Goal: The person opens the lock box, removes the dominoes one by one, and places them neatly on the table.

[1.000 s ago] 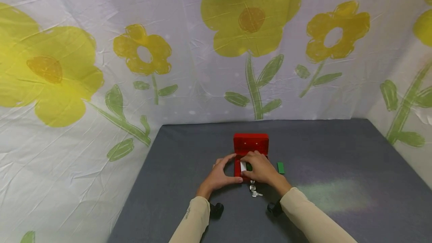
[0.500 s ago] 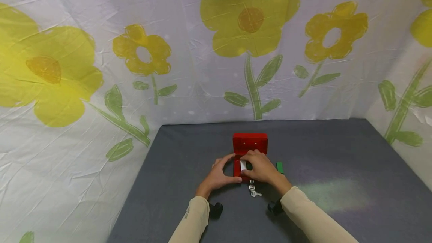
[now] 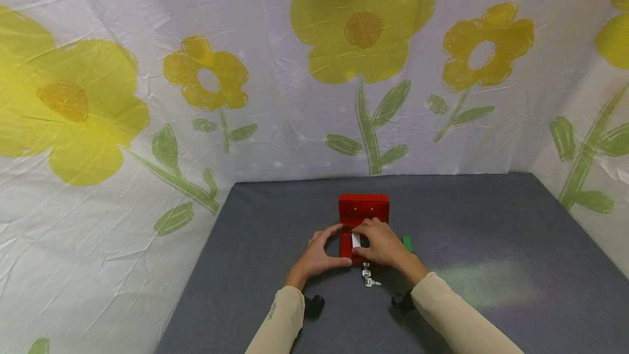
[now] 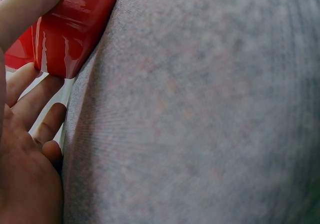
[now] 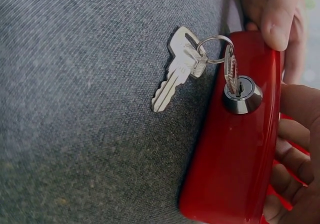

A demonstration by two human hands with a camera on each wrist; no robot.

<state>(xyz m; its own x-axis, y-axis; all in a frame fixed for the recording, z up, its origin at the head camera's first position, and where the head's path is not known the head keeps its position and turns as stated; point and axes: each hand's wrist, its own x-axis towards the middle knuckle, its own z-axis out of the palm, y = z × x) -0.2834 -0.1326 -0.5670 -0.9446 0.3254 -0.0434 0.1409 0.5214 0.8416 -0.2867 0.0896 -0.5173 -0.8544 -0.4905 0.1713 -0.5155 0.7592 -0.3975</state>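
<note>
An open red lockbox (image 3: 346, 247) sits on the dark table, its lid (image 3: 363, 209) raised at the back. My left hand (image 3: 319, 255) holds its left side, thumb at the front corner and fingers toward the back; the left wrist view shows fingertips against the glossy red wall (image 4: 65, 44). Over the box's inside, my right hand (image 3: 380, 243) pinches a white block (image 3: 356, 241) between thumb and fingers. The right hand hides much of the interior. One key (image 5: 231, 69) stands in the front lock (image 5: 242, 95); a second key (image 5: 175, 72) hangs from the same ring onto the table.
A green block (image 3: 407, 243) lies on the table just right of the box, partly covered by my right hand. The grey tabletop (image 3: 275, 212) ends at a flower-printed cloth (image 3: 275, 70) behind and at the sides.
My right hand has shifted the white block slightly right within the box. A green patch seen beside it earlier is now out of sight. The left hand stays on the box.
</note>
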